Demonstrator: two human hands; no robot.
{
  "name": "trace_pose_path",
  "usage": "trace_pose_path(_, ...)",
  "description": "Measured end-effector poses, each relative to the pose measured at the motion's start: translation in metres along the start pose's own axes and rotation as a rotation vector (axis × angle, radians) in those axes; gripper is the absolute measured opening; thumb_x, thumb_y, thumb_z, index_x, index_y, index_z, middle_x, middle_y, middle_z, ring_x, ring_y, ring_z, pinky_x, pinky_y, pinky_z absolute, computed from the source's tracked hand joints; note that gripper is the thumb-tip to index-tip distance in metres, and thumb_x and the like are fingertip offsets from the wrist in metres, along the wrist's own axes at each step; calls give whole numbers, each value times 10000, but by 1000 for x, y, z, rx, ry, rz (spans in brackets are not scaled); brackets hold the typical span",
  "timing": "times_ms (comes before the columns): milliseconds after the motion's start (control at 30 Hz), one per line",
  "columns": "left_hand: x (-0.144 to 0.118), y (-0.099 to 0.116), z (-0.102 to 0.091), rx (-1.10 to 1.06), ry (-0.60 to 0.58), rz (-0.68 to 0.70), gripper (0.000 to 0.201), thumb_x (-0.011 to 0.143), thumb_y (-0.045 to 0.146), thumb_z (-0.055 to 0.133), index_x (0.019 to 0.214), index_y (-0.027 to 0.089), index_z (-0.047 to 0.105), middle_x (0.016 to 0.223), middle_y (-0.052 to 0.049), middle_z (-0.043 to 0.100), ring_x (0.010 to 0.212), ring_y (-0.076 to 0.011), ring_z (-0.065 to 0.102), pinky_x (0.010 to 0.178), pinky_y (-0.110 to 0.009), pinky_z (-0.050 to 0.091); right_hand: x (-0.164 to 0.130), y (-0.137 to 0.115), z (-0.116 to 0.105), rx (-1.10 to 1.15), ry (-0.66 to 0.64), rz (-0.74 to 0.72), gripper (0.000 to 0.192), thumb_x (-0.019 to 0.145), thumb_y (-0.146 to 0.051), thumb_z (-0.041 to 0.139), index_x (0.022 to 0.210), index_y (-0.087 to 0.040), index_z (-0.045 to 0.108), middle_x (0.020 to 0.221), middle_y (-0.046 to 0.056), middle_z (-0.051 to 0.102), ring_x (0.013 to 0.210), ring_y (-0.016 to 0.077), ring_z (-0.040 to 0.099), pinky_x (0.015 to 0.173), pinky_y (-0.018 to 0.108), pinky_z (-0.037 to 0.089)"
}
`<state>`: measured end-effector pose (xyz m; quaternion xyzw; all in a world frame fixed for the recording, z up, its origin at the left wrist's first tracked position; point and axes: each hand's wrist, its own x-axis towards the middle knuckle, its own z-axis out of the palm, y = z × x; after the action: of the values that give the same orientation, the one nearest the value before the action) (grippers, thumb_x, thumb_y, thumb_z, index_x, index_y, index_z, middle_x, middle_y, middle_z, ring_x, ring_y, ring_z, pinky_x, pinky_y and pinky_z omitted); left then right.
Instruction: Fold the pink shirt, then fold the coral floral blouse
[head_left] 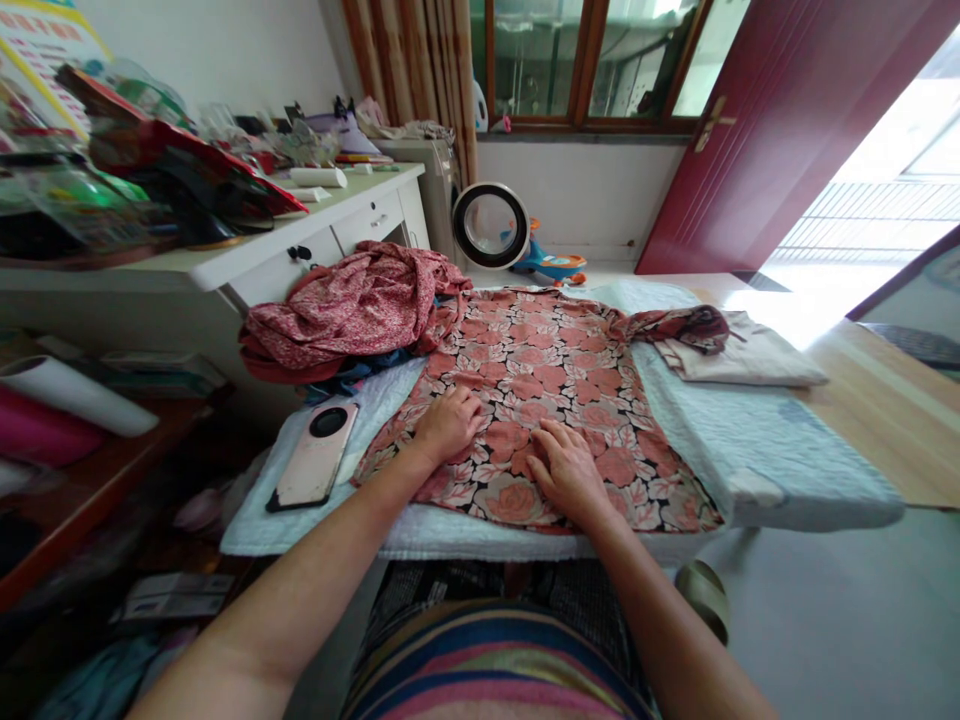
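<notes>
A floral blouse (pixel 559 380) with pink roses on black lies spread flat on a pale quilted pad (pixel 757 450). My left hand (pixel 450 422) rests palm down on the blouse's left part, fingers loosely curled. My right hand (pixel 568 468) lies flat on the cloth near its lower middle, fingers spread. Neither hand grips anything. One sleeve (pixel 679 327) is bunched at the blouse's far right.
A pink phone (pixel 315 455) lies on the pad to the left. A heap of red patterned clothes (pixel 352 310) sits behind it. Folded cream cloth (pixel 750 355) lies far right. A cluttered white desk (pixel 247 255) stands left; a round fan (pixel 491 225) and open red door (pixel 780 120) stand beyond.
</notes>
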<state>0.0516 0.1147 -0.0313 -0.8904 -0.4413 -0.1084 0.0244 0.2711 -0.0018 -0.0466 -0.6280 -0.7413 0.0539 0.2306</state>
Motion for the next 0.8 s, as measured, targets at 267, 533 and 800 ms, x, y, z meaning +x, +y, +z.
trace_pose_path(267, 9, -29, -2, 170, 8, -205, 238, 935, 244, 476, 1078, 145, 638, 1089, -164, 632, 1064, -308, 559, 897, -446, 433, 0, 0, 0, -7, -10, 9, 373, 921, -331, 547, 1254, -179, 616, 1415, 121, 539, 1313, 283, 451, 1119, 458, 342)
trace_pose_path(533, -3, 37, -2, -7, 36, 27, 258, 959, 302, 471, 1141, 197, 620, 1230, -98, 634, 1174, -243, 546, 1022, -396, 409, 0, 0, 1, 0, 3, 1, 371, 911, -320, 558, 1249, -180, 615, 1401, 122, 548, 1295, 286, 464, 1110, 462, 349)
trace_pose_path(800, -18, 38, 20, -68, -105, 67, 573, 967, 562, 398, 1477, 301, 405, 1584, -48, 370, 1470, -263, 288, 1186, -522, 220, -3, 14, 0, 164, 42, 20, 419, 912, -308, 530, 1302, -160, 570, 1416, 149, 538, 1319, 254, 477, 1104, 445, 382)
